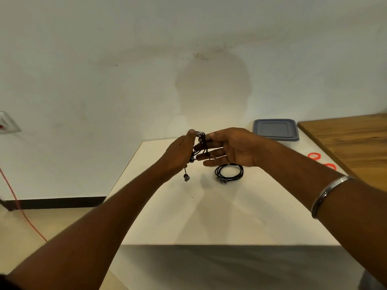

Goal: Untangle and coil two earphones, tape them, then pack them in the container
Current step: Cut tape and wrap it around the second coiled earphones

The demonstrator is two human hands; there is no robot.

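Note:
Above the white table [188, 216] both hands hold a bundle of black earphone cable [200, 146]. My left hand [180, 153] grips the bundle from the left, and an earbud [186, 177] dangles below it. My right hand [232, 148] pinches the top of the bundle between thumb and forefinger, its other fingers stretched out under the cable. A second black earphone [229, 173] lies coiled on the table just below my right hand. The container with a grey-blue lid [275, 129] stands at the table's far right corner.
Two red tape rolls [314, 156] [330, 165] lie near the table's right edge. A wooden surface [351, 139] adjoins the table on the right. A red cable [18, 206] runs across the floor at left, near a wall socket [6, 122].

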